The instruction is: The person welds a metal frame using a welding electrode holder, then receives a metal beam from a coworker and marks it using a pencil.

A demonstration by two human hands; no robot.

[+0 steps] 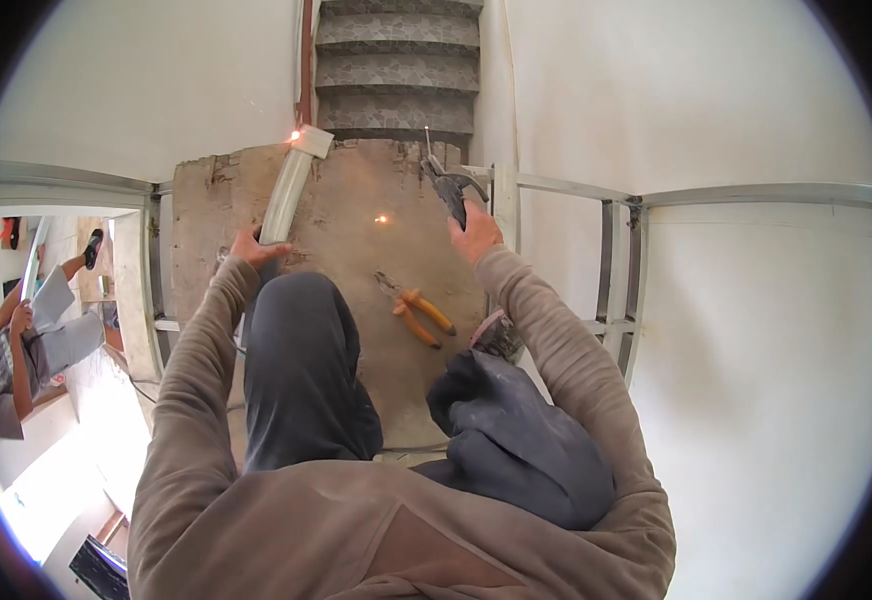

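Note:
My left hand [258, 250] is closed around the lower end of a pale metal tube [288, 200], which tilts up and away to the right. At its far end sits a short crosswise piece [315, 141], with a bright orange glow at that piece's left edge. In my right hand [476, 233] is a black welding electrode holder [452, 188] with a thin electrode [428, 138] pointing up, apart from the tube. Between my hands, a small glowing spot [382, 219] shows on the worn wooden board [346, 215]. Pliers with orange handles [422, 312] lie on the board, nearer my knees.
Stone-patterned stairs [398, 70] rise beyond the board, between white walls. Metal framing [596, 190] runs along the right, with more framing [66, 178] at left. Through an opening at left, another person [26, 350] is visible, holding a long pale piece.

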